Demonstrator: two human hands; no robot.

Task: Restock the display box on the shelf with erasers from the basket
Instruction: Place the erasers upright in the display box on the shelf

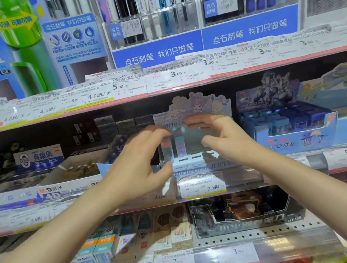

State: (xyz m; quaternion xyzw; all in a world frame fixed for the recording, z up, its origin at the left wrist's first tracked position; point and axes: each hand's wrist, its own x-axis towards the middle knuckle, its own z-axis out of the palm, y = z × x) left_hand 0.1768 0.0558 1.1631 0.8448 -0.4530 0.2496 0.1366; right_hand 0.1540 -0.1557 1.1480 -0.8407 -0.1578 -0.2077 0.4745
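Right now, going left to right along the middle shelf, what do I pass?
White eraser box → left hand → pastel cartoon display box → right hand → blue box with the dark figure.

This is a stationery shop aisle, shown by the long white metal shelf edge (268, 57) lined with paper price tags (177, 74) printed with figures such as 3.00, 5.00 and 4.0. Above that edge stand clear plastic pen racks (151, 21) with blue brand signs (157, 52). Below it sit open cardboard display boxes of small goods, among them a pastel cartoon-character box (195, 106) and a blue eraser carton (288, 125).
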